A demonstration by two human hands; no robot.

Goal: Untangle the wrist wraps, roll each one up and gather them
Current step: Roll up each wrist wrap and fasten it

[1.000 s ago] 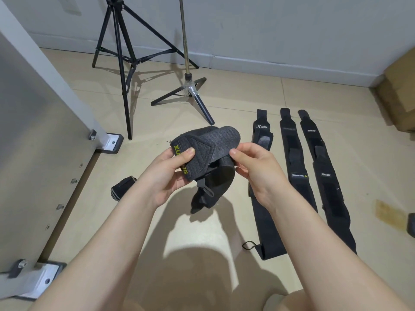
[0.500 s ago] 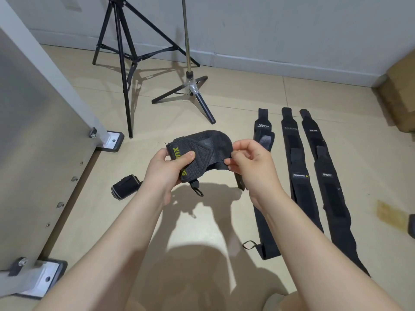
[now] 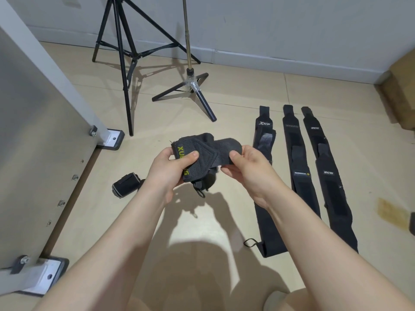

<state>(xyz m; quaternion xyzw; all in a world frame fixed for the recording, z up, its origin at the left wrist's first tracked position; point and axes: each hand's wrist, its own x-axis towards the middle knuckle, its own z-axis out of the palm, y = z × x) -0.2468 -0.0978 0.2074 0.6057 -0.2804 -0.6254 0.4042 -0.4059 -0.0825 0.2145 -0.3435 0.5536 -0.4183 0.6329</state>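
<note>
I hold a dark grey wrist wrap (image 3: 202, 151) with yellow lettering above the floor, partly rolled. My left hand (image 3: 167, 170) grips its rolled end, thumb on top. My right hand (image 3: 246, 167) pinches the loose strap end. A small loop hangs below the roll. A rolled black wrap (image 3: 125, 184) lies on the floor to the left. Three black wraps lie flat side by side on the right: one (image 3: 265, 140) nearest my right arm, a middle one (image 3: 299, 158) and an outer one (image 3: 327, 176).
A black tripod (image 3: 121, 52) and a light stand (image 3: 190, 86) stand on the tiled floor by the far wall. A grey panel on metal feet (image 3: 38, 135) runs along the left. A cardboard box (image 3: 402, 86) sits at the right edge.
The hanging part of the wrap has been drawn up into the roll. My right hand has shifted from beside the bundle to pinching the strap end stretched out to the right.
</note>
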